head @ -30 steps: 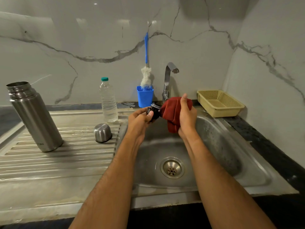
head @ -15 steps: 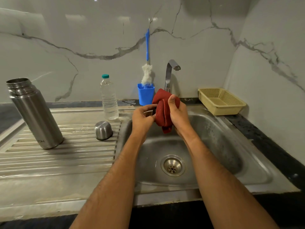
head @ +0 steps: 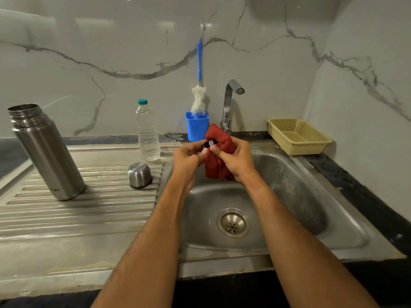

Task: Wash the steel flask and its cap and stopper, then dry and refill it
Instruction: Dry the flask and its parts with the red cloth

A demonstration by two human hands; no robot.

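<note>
Steel sink [head: 333,196] with ribbed drainboard, set in dark desk [head: 367,196], marble wall behind.

Flask [head: 45,152] upright far left on drainboard, mouth open, no cap on. Polished steel, rigid, probably slick if wet and top-heavy once filled; best gripped round the mid body, not the threaded neck.

Yellow basket [head: 299,135] far right on desk. Tap [head: 229,103] behind basin. Clear water bottle [head: 147,132], teal cap, stands far edge of drainboard, near the flask's cap. Blue holder [head: 196,127] with bottle brush [head: 199,90] left of tap.

Red cloth [head: 219,156] held over basin, soft, bunches easily. Right hand [head: 235,161] wraps it, thumb pressing toward the stopper. Left hand [head: 189,156] pinches the stopper from the left with fingertips. Hands close together, both clamped on stopper/cloth bundle.

Cap [head: 139,175], steel dome, mouth down on drainboard just left of the basin. Light, smooth, will skid on ribs; take by the rim.

Stopper [head: 211,143] small, dark, mostly hidden in cloth, only the end shows. Light hard plastic by the look, likely grooved; hold by the edge and turn it inside the cloth. Looks like the drying step, stopper in hand; refill not yet done.
</note>
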